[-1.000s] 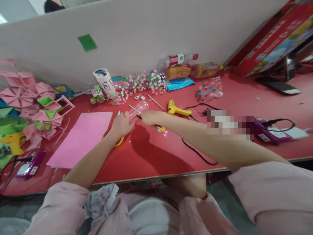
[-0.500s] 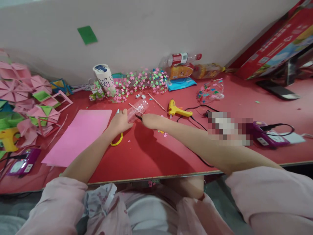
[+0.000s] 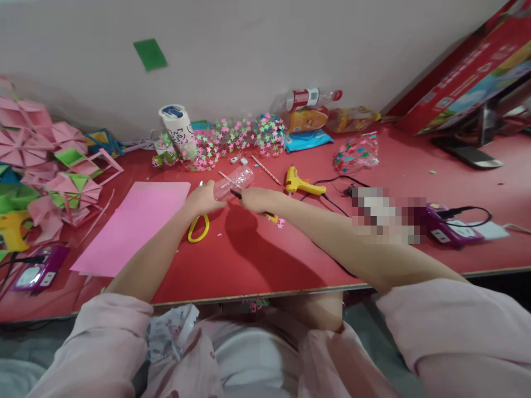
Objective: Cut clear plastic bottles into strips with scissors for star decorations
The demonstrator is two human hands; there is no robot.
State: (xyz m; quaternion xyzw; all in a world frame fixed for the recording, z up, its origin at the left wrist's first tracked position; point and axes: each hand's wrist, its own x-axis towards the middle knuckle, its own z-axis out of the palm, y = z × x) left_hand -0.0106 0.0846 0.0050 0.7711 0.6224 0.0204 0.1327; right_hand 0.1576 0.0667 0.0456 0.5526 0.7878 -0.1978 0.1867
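Scissors now more exposed at 6 o'clock of left hand, which grips clear bottle; right hand clamps dark tool against it.

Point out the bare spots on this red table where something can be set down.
Bare: the table's near edge between pink sheet and right forearm; also the far right stretch before the black stand. Crowded: paper pinwheels at left, star garland along the wall.

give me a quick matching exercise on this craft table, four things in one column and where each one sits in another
Things:
1. yellow glue gun
2. flat pink paper sheet
3. clear plastic bottle
4. green paper square

Places:
A. stuck on the wall
B. held in the left hand
C. on the red table, right of the right hand
D. on the table, left of the left hand

Pairs: 1-C, 2-D, 3-B, 4-A
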